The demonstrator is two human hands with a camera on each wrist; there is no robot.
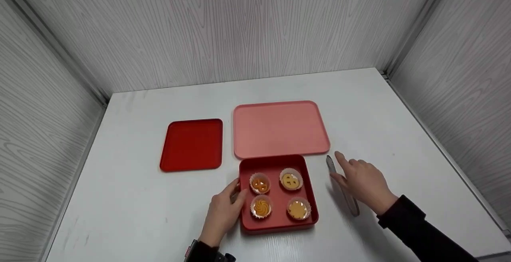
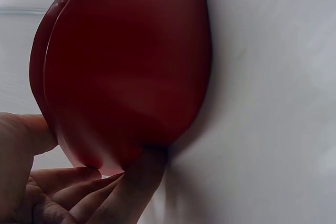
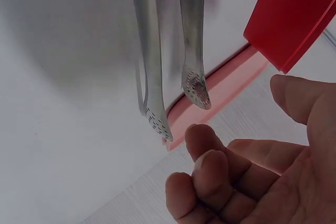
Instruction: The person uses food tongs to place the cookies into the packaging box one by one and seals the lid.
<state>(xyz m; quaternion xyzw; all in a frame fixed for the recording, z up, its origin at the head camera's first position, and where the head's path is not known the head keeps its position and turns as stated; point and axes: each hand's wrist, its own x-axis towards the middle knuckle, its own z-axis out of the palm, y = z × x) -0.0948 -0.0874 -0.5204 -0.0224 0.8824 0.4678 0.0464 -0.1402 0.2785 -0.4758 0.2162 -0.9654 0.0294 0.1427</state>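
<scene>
A deep red box (image 1: 278, 230) holds several small pastries (image 1: 261, 207) in white paper cups, spaced in two rows. My left hand (image 1: 223, 212) grips the box's left side, with the thumb at the rim and the fingers against the outer wall (image 2: 121, 77). Metal tongs (image 1: 348, 196) lie on the table to the right of the box; their perforated tips (image 3: 197, 90) stand apart in the right wrist view. Beside and above the tongs is my right hand (image 1: 363, 182), fingers loosely bent, holding nothing. A gap shows between its fingertips and the tongs in the right wrist view.
Just behind the box lies a flat pink tray (image 1: 281, 128). A smaller flat red tray (image 1: 192, 145) sits to its left. The white table (image 1: 119, 198) is bounded by wood-grain panels (image 1: 247, 30) at the back and both sides.
</scene>
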